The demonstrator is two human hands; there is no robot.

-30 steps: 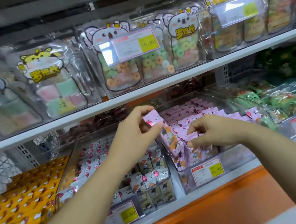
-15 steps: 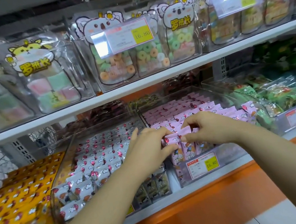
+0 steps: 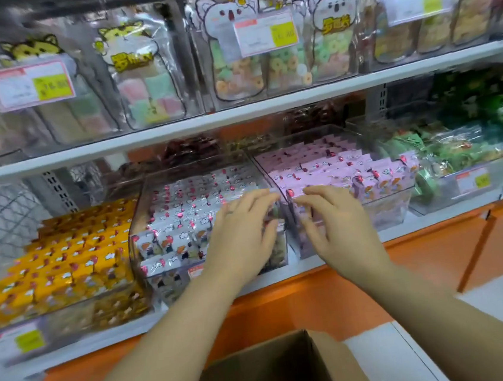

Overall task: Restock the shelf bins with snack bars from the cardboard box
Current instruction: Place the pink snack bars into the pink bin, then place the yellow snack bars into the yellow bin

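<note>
From my end I see both hands out in front of the lower shelf, and the picture is a little smeared. My left hand (image 3: 242,237) has its fingers straight and slightly spread over the front right corner of the bin of white snack bars (image 3: 196,205), holding nothing. My right hand (image 3: 338,231) sits just beside it, fingers loosely extended over the front left corner of the clear bin (image 3: 392,211) of pink snack bars (image 3: 344,168), and it holds nothing either. The pink bars stand in tight rows that fill the bin nearly to the front. The cardboard box (image 3: 333,364) is open at the bottom of the view, below my forearms; I cannot make out what is inside. Yellow snack bars (image 3: 74,255) fill the bin on the left, green packets (image 3: 457,150) the one on the right. Candy bags (image 3: 232,46) and a price tag (image 3: 264,32) line the upper shelf (image 3: 266,108).
</note>
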